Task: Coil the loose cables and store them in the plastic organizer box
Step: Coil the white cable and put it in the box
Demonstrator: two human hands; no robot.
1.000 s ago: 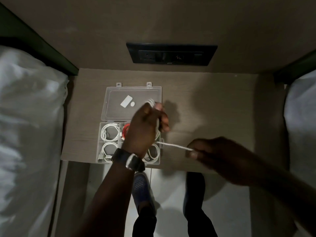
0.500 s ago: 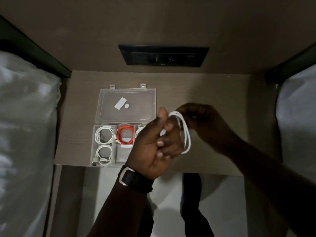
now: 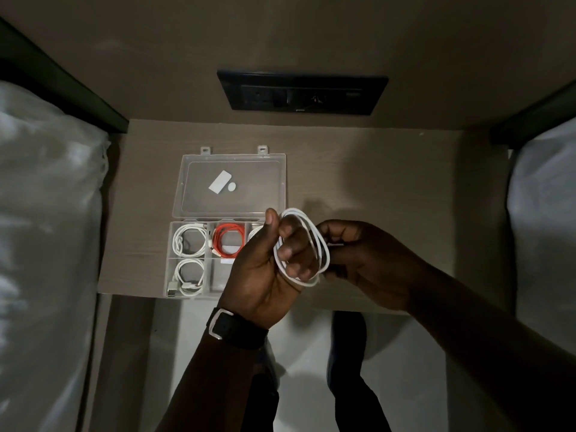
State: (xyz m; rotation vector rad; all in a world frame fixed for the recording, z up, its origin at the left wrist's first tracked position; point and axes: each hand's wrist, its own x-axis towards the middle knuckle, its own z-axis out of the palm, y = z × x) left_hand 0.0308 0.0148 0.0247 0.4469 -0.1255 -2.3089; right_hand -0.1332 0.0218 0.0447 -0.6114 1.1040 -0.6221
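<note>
White round charging cable [image 3: 307,244], wound in several loops, held in the air above the front edge of the pale wooden surface [image 3: 374,182], just at 3 o'clock of the clear plastic organizer box [image 3: 230,194]. Left hand [image 3: 268,266] closed around the coil, thumb up, fingers [image 3: 291,252] curled through the loops and pressing them to the palm. Right hand [image 3: 367,260] at 3 o'clock of the coil, fingers pinching its outer side; the free end not clearly visible. Box open, lid flat at 12 o'clock. Inside: coiled white cables in two left compartments [image 3: 189,243], a coiled orange cable [image 3: 227,243] in the top middle, one more white coil partly hidden behind the left hand.

Step in hand, probably: finishing the coil. Next move calls for tucking the end, keeping the loops tight, then lowering the coil into a free compartment, likely the bottom middle [image 3: 218,275].
</note>
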